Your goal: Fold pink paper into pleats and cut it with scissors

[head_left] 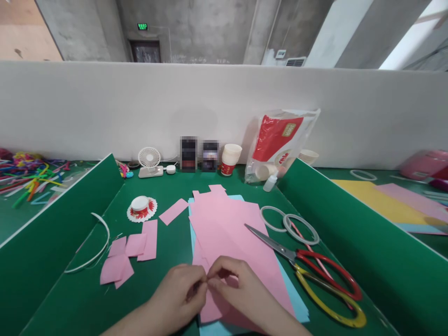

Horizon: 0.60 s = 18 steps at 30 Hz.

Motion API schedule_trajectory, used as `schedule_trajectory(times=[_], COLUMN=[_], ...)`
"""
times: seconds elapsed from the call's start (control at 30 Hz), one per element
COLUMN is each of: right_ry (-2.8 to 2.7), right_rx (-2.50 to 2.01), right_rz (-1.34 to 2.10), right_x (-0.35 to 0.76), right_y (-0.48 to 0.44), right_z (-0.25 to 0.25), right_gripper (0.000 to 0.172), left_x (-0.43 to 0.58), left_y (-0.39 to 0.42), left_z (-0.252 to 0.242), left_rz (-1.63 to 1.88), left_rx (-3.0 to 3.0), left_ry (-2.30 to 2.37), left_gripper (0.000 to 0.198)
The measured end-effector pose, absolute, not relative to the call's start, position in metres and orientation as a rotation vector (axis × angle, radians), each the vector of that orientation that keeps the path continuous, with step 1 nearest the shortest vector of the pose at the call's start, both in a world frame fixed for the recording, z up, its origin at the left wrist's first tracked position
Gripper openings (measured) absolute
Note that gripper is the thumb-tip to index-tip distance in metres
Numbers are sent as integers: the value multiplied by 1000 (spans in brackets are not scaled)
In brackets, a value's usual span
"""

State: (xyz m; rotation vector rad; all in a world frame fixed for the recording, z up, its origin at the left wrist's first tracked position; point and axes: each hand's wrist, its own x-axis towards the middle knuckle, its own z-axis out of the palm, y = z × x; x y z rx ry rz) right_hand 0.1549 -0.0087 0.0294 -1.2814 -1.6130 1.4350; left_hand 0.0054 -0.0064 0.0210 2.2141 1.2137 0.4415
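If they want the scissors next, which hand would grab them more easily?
Probably the right hand: the scissors lie on its side, handles close by. The left hand would have to cross over; both hands now pinch pink paper.

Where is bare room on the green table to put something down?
Bare green strip between the small pink paper pieces and the stack of pink paper sheets; also behind it, before the white desk fan. Crowded right: red-and-yellow scissors and white rings. The left hand and right hand pinch the stack's near edge.
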Motion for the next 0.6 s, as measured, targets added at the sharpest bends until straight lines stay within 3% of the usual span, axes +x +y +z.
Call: schedule_trajectory(times=[0.2,0.37,0.5,0.6], right_ry=[-1772,-1605,-1454,-1339], right_rx=[-1333,-1335,-1337,-1242], right_rz=[1288,1438,1355,1446], right_x=[151,159,170,170], right_y=[-11,-6,3,5], right_z=[29,29,29,28], right_gripper=[13,12,12,3], left_x=[6,4,-4,-4], left_y=[-10,-5,6,7], left_z=[20,24,31,32], left_rz=[512,693,834,780], left_rx=[2065,1779,1612,1641], left_ry=[1200,1258,1353,1322], left_gripper=[17,17,19,19])
